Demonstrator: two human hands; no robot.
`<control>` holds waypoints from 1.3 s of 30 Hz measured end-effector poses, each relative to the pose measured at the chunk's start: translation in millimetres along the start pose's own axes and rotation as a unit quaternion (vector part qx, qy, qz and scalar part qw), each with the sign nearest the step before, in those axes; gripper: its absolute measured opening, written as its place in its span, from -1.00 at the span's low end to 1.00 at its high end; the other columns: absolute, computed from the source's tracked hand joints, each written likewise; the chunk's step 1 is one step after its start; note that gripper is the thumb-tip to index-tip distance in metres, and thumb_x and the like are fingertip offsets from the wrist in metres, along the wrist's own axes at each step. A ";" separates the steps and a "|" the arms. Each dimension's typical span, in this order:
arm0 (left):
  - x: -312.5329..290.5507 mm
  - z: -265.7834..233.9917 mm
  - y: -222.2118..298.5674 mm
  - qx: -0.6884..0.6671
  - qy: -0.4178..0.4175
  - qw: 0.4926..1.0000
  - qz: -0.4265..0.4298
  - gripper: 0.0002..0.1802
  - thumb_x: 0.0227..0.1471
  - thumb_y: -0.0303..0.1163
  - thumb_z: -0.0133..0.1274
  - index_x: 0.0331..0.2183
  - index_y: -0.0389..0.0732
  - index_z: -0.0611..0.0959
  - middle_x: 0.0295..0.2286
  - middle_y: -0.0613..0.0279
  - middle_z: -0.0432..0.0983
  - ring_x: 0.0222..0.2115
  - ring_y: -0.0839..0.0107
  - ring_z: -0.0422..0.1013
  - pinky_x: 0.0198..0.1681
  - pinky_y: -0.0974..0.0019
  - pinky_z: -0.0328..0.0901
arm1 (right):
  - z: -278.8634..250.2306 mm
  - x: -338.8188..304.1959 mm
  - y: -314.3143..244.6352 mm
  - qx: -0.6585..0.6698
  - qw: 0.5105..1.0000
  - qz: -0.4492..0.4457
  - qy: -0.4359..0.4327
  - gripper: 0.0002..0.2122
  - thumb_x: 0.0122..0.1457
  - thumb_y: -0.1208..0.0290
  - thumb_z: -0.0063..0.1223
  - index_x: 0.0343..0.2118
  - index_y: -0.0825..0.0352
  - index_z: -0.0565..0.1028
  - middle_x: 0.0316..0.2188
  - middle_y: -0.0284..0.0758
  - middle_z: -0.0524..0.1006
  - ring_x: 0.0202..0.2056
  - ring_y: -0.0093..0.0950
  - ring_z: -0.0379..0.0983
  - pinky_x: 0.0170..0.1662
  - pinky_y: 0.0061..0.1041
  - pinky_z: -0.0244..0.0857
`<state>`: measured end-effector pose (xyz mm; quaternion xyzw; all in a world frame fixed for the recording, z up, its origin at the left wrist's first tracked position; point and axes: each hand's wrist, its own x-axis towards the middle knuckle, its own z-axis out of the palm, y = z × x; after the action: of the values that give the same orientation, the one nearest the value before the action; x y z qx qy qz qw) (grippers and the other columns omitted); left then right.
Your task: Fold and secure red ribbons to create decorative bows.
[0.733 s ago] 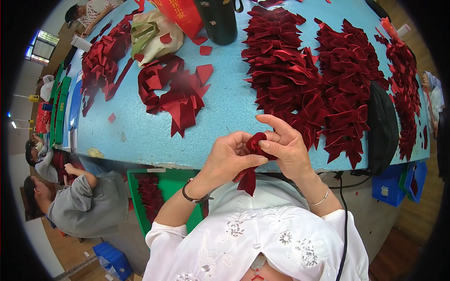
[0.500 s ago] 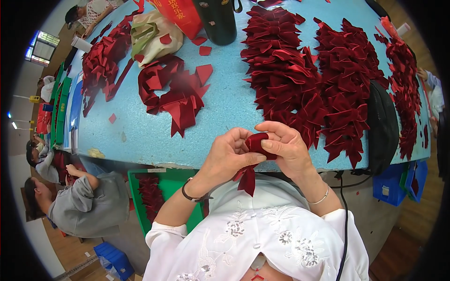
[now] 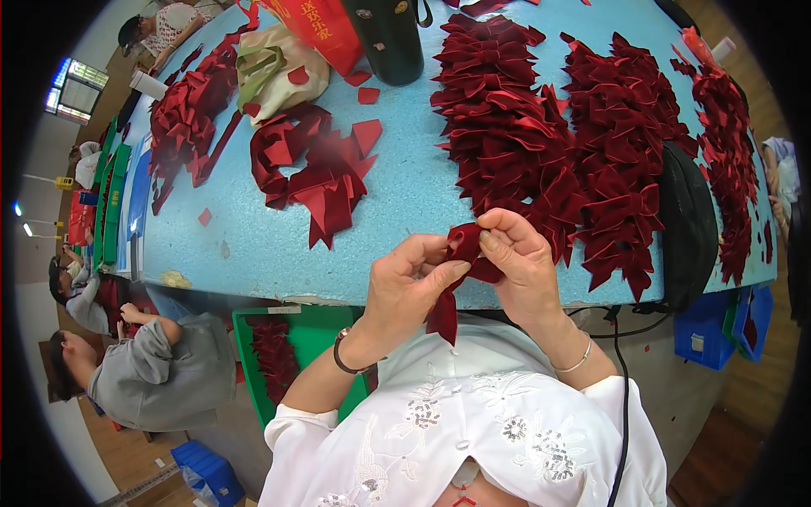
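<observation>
- In the lower middle of the frame, one dark red ribbon [image 3: 443, 316] is held between two hands, above the near edge of the worktop [image 3: 405, 152]; one tail hangs down freely.
- The left hand [image 3: 409, 277] has its grip closed on the folded part, thumb pressing on top, probably so that the fold does not slip.
- The right hand [image 3: 517, 258] has its grip pinched on the upper loop's side, it seems for shaping the loop while the other hand is steady.
- Left of the lower middle, a green crate [image 3: 314, 335] with dark red pieces sits below the worktop's edge, perhaps to leave the surface free.
- At centre right, two long rows of bows [image 3: 497, 110] lie closely overlapped, which likely saves space; a black bag [image 3: 686, 228] stands beside them.
- At upper left of centre, loose strips [image 3: 331, 182] lie within arm's reach, I judge for easy taking.
- Farther up, a cloth bag [image 3: 296, 89] and a dark bottle [image 3: 390, 46] stand away from the hands.
</observation>
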<state>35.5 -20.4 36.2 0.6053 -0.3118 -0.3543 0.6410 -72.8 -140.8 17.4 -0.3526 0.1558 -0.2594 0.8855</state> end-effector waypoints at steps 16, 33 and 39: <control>2.8 7.6 1.7 0.127 0.104 0.985 0.055 -0.64 -0.09 -0.51 0.19 -0.16 -0.27 0.59 -0.50 0.19 0.53 -0.60 0.55 0.41 -0.55 0.48 0.29 | 2.0 -3.9 -0.7 0.019 1.000 0.016 0.014 -0.74 0.19 0.53 -0.01 -0.05 0.40 0.38 -0.18 -0.29 0.53 -0.15 -0.55 0.44 -0.05 -0.56 0.30; 5.6 -2.4 -1.3 0.216 0.053 0.968 0.120 -0.72 -0.15 -0.54 0.20 -0.27 -0.23 0.66 -0.54 0.19 0.52 -0.59 0.50 0.41 -0.53 0.43 0.27 | -3.6 1.6 7.7 0.082 0.997 0.013 0.008 -0.72 0.20 0.55 -0.06 -0.01 0.28 0.35 -0.23 -0.27 0.55 -0.21 -0.49 0.48 0.01 -0.41 0.29; 8.3 -8.1 -3.7 0.211 0.004 0.973 0.093 -0.75 -0.14 -0.56 0.18 -0.29 -0.26 0.65 -0.55 0.18 0.51 -0.59 0.51 0.41 -0.54 0.45 0.26 | -3.6 1.3 4.7 0.065 0.997 0.050 0.008 -0.66 0.19 0.56 -0.05 0.04 0.31 0.32 -0.16 -0.23 0.52 -0.07 -0.44 0.43 0.09 -0.35 0.24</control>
<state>46.5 -22.9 31.7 0.6964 -0.4319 -0.2174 0.5304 -71.8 -140.6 11.4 -0.2835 0.1634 -0.2271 0.9173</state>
